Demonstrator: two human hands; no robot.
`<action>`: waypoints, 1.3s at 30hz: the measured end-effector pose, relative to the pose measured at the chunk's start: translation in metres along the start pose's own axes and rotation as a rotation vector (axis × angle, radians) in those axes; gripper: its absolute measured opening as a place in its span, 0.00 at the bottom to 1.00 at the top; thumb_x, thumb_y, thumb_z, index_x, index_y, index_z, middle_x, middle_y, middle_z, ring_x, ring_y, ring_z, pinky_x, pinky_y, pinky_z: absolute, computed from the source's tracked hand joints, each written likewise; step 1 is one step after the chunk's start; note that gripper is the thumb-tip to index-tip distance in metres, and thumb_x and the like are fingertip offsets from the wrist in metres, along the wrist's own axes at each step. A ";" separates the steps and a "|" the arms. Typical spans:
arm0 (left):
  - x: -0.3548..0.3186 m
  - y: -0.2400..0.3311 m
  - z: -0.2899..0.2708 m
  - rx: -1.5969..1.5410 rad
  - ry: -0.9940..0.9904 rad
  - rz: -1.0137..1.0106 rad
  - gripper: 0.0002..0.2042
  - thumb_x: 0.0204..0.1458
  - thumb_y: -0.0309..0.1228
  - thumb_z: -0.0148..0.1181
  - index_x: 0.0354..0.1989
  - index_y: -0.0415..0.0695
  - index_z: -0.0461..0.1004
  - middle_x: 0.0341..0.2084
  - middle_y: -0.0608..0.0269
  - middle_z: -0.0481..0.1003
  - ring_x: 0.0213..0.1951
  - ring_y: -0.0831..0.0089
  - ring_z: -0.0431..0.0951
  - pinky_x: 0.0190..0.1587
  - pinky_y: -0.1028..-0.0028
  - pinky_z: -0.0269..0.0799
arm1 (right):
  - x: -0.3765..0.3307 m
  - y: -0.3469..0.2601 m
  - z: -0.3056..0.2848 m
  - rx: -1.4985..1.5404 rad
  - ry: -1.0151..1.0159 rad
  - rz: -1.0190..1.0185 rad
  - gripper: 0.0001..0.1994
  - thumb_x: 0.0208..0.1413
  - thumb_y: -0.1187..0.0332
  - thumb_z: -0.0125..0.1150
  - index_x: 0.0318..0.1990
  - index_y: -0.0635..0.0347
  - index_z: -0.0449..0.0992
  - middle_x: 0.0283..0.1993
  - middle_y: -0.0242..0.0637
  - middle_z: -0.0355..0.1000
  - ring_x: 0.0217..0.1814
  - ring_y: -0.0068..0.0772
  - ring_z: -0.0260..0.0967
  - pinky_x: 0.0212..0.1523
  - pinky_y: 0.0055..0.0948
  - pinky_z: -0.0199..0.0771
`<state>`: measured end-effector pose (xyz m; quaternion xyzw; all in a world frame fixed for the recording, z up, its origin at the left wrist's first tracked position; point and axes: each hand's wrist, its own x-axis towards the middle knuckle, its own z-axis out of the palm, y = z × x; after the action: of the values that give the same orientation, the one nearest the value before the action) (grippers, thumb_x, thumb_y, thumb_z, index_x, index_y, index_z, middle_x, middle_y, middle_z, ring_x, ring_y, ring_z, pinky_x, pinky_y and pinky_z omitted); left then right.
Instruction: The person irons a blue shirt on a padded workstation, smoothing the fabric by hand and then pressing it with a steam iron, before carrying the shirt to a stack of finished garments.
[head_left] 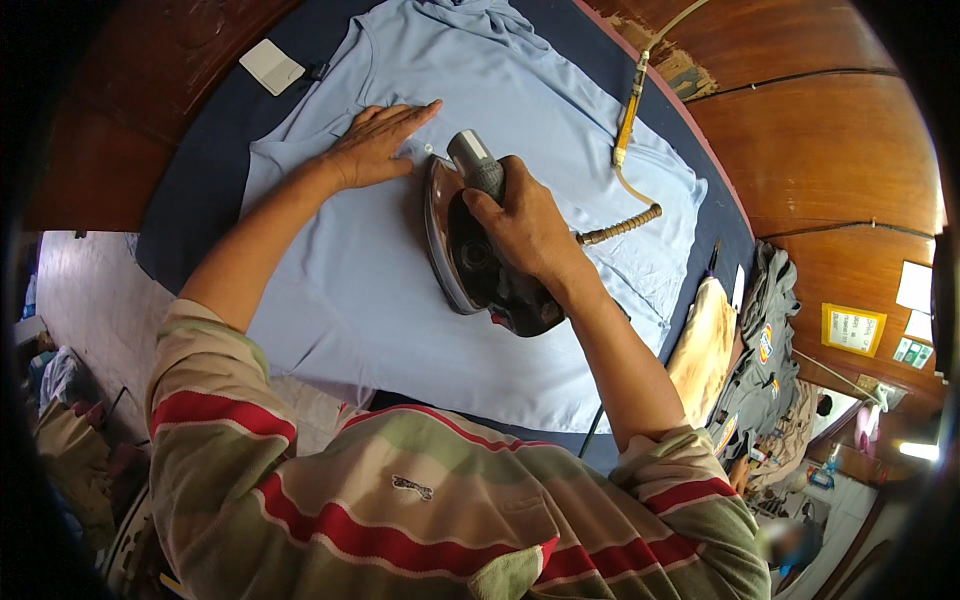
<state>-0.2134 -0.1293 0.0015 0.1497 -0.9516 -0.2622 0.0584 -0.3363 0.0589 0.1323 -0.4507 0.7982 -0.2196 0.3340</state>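
Observation:
A light blue shirt (380, 300) lies spread flat on a dark blue ironing table (190, 190). My right hand (525, 225) grips the handle of a metal iron (455, 255) that rests on the middle of the shirt. My left hand (375, 145) lies flat, fingers together, pressing the cloth just to the left of the iron's tip. The iron's yellow cord (628, 120) runs from behind my right hand up over the shirt toward the far right.
A small white card (271, 66) sits at the table's far left edge. Folded grey garments (765, 340) and a tan cloth (703, 345) lie at the right end. Wooden panelling (830, 150) curves behind. Piled clothes (65, 420) are on the floor at left.

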 end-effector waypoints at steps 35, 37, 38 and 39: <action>-0.018 -0.048 -0.017 0.487 0.126 -0.150 0.25 0.60 0.44 0.36 0.66 0.55 0.46 0.66 0.68 0.46 0.67 0.67 0.44 0.64 0.60 0.41 | 0.000 0.058 -0.041 0.077 0.071 0.000 0.19 0.53 0.59 0.55 0.43 0.67 0.65 0.33 0.47 0.70 0.36 0.33 0.69 0.38 0.31 0.69; -0.026 -0.043 -0.022 0.479 0.251 -0.252 0.26 0.59 0.44 0.38 0.66 0.54 0.47 0.66 0.67 0.46 0.66 0.66 0.45 0.64 0.58 0.42 | 0.006 0.063 -0.065 0.053 0.083 0.100 0.20 0.53 0.58 0.55 0.46 0.67 0.66 0.35 0.44 0.70 0.36 0.29 0.68 0.37 0.28 0.69; -0.033 -0.039 -0.024 0.451 0.419 -0.242 0.26 0.59 0.44 0.40 0.65 0.53 0.49 0.65 0.64 0.49 0.66 0.65 0.48 0.63 0.58 0.44 | 0.008 0.065 -0.076 0.107 0.088 0.040 0.22 0.53 0.57 0.55 0.47 0.67 0.66 0.36 0.42 0.71 0.36 0.27 0.68 0.38 0.27 0.69; -0.041 -0.033 -0.024 0.444 0.456 -0.290 0.26 0.59 0.43 0.41 0.65 0.52 0.49 0.64 0.64 0.51 0.65 0.64 0.48 0.62 0.58 0.44 | 0.008 0.066 -0.086 0.139 0.119 0.060 0.23 0.54 0.56 0.55 0.49 0.67 0.67 0.36 0.40 0.71 0.37 0.26 0.68 0.38 0.26 0.69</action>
<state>-0.1611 -0.1552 0.0037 0.3471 -0.9166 -0.0144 0.1977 -0.4398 0.0886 0.1453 -0.3886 0.8125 -0.2909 0.3227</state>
